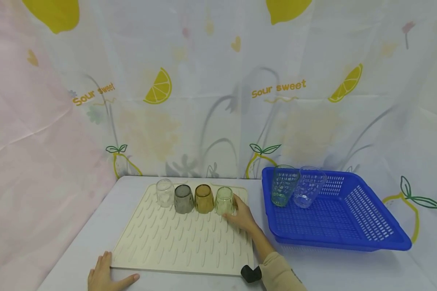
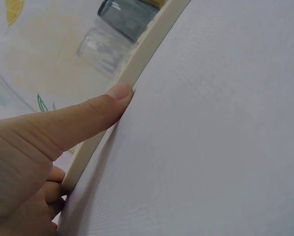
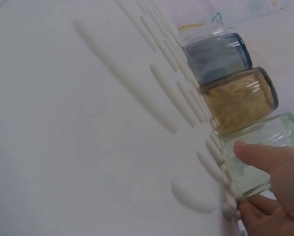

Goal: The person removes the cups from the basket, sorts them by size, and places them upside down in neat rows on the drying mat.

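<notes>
Green tumbler [image 1: 224,199] in the right grip [image 1: 243,217]: a person leans a tan sleeve [image 1: 281,274] across a white surface [image 1: 85,238], thumb pressed to the near side of the glass and fingers curled round its right side. The tumbler sits between thumb and fingers, low at the far part of a cream mat [image 1: 182,246] moulded with slender raised ridges.

Just left of the right grip, an amber glass [image 1: 204,199] stands beside the green one. Farther left along the same row come a smoky grey glass [image 1: 183,199] and, last and slightly farther back, a clear glass [image 1: 165,194]. All three stand upright on the mat.

Nearer the person and well to the left of the right grip, the left grip [image 1: 103,275] is spread at the near left corner of the mat, its thumb extended along the near edge and its fingers lying by the left side, curled round nothing.

To the right of the right grip, and apart from it, a blue plastic basket [image 1: 335,241] with slotted walls rests on the surface. Two taller vessels lean inside its left part: a green-tinted tall glass [image 1: 281,192] nearer the right grip and a colourless tall glass [image 1: 306,194] beyond it. Behind both grips hangs a pale cloth [image 1: 207,48] printed with lemons and the words "Sour sweet."
</notes>
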Motion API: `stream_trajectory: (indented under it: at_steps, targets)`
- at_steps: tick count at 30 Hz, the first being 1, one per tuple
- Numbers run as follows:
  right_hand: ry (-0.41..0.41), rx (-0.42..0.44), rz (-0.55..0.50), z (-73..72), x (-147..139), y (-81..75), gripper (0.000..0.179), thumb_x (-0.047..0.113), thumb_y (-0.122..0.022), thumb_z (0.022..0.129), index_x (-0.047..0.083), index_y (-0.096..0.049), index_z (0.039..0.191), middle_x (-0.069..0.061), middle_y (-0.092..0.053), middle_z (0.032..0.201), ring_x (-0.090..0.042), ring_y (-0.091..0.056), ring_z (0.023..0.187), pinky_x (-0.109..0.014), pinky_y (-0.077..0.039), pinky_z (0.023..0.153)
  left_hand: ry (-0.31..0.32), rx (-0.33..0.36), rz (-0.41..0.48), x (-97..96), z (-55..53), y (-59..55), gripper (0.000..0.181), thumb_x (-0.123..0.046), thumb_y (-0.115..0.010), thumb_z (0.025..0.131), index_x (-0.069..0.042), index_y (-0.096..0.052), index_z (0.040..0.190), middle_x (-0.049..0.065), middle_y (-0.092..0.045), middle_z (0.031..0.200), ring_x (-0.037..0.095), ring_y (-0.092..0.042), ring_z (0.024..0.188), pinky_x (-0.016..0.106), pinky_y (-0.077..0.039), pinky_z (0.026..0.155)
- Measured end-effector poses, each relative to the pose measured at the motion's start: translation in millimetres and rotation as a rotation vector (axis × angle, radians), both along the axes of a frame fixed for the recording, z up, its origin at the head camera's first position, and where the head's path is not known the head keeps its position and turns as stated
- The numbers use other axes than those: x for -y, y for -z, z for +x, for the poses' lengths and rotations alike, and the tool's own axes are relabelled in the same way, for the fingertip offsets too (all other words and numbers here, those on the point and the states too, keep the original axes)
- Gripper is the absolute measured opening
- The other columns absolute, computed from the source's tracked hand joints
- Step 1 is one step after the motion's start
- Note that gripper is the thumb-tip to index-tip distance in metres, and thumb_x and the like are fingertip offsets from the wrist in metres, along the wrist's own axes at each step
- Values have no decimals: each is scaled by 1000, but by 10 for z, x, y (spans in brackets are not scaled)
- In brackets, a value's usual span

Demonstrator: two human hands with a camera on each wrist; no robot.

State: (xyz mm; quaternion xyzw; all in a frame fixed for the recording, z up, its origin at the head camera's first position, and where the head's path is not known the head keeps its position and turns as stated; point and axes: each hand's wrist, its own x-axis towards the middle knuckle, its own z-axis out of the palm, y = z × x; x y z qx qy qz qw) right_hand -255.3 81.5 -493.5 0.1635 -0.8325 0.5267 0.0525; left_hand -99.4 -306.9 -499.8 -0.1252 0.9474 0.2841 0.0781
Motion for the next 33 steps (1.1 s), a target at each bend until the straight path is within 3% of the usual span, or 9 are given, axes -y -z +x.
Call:
stream_trajectory:
  at_steps: [8,14,22,27,33]
  targets:
    - [26,90,-98,107,9,-120,79,3,-72,79,-14,-26,140,-38,-40,134,-47,-40,127,-50,-37,106,7,3,0,-20,4,-38,124,-48,-77,69,26,-2,135,48,-1,139,59,2,131,72,4,104]
    - [46,3,-61,138,-18,-172,79,5,-73,79,-17,-26,138,-39,-34,137,-51,-36,127,-54,-36,104,7,-7,-5,-27,-6,-21,123,-48,-77,70,26,-3,135,48,-2,139,59,1,131,72,4,104]
    - [37,-63,-60,292,-126,-458,77,9,-73,80,-17,-29,138,-35,-34,140,-47,-37,128,-53,-38,103,17,-19,-50,-13,-20,0,116,-48,-73,74,25,-7,135,48,-5,139,59,-2,131,71,1,105]
    - [9,-78,-43,453,-141,-639,72,9,-71,82,-16,-32,137,-33,-35,141,-45,-39,128,-52,-39,103,25,-7,-17,0,-21,-16,114,-46,-72,77,25,-5,136,47,-4,139,58,0,132,70,2,106]
    - [-29,-154,-25,578,-150,-890,73,8,-73,81,-15,-33,137,-31,-39,140,-44,-40,128,-50,-41,102,11,-5,3,3,-15,-44,113,-43,-72,77,24,-4,136,47,-4,139,57,1,132,68,4,107]
